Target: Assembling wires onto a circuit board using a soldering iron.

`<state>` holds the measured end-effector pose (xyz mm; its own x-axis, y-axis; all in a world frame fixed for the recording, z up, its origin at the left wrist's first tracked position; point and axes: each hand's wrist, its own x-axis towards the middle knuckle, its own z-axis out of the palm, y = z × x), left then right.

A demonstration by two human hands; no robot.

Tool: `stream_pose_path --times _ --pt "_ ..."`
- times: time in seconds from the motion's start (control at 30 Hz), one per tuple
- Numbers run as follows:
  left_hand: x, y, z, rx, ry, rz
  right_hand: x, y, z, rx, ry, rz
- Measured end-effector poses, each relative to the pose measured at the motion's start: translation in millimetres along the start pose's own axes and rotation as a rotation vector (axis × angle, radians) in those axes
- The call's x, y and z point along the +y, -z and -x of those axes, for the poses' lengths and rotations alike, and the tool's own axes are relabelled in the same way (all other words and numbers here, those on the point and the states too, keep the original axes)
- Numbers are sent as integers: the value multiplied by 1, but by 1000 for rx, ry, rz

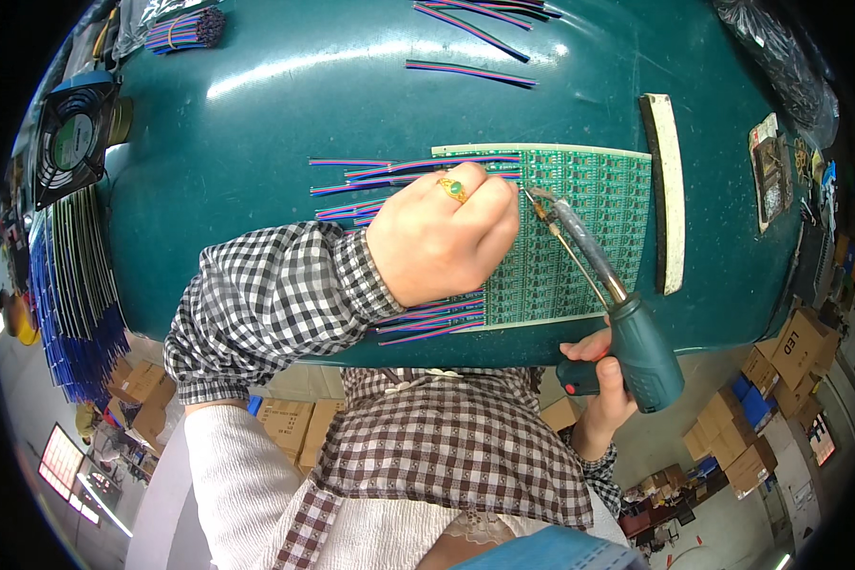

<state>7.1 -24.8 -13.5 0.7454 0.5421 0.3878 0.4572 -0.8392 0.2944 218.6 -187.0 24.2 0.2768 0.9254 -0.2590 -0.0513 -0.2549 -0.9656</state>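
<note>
My right hand (610,397) is wrapped round the grip of a dark green soldering gun (646,356). Its metal tip reaches up and left to the circuit board panel (584,237), close to my left fingertips. My left hand (446,233), with a green-stoned ring on one finger, is closed above the panel's left part. Its fingertips point down at the board and hide what they pinch. Multicoloured ribbon wires (347,211) run out from the panel's left side, some passing beneath this hand. More such wires (432,321) stick out below my wrist.
Loose ribbon wires (470,73) lie at the back, and a tied bundle (185,30) at the far left. A black fan (74,140) stands left, above wires hanging over the edge (76,294). A pale strip (670,195) lies right of the panel, near a small tray (769,171).
</note>
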Motion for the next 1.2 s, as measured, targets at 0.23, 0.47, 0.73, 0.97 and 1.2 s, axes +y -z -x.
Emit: stream_pose_path --times 0.23,0.47,0.73,0.97,1.2 --pt "2 0 1 -10 13 -11 -2 -2 -1 -8 -32 -5" --pt "2 1 0 -21 17 -16 -3 -3 -1 -11 -36 14" --pt "2 1 1 -34 12 -16 -2 -1 -1 -4 14 11" --pt "2 0 1 -12 11 -25 -2 -1 0 -9 7 20" --pt "-1 0 2 -44 -22 -48 -3 -4 0 31 -13 5"
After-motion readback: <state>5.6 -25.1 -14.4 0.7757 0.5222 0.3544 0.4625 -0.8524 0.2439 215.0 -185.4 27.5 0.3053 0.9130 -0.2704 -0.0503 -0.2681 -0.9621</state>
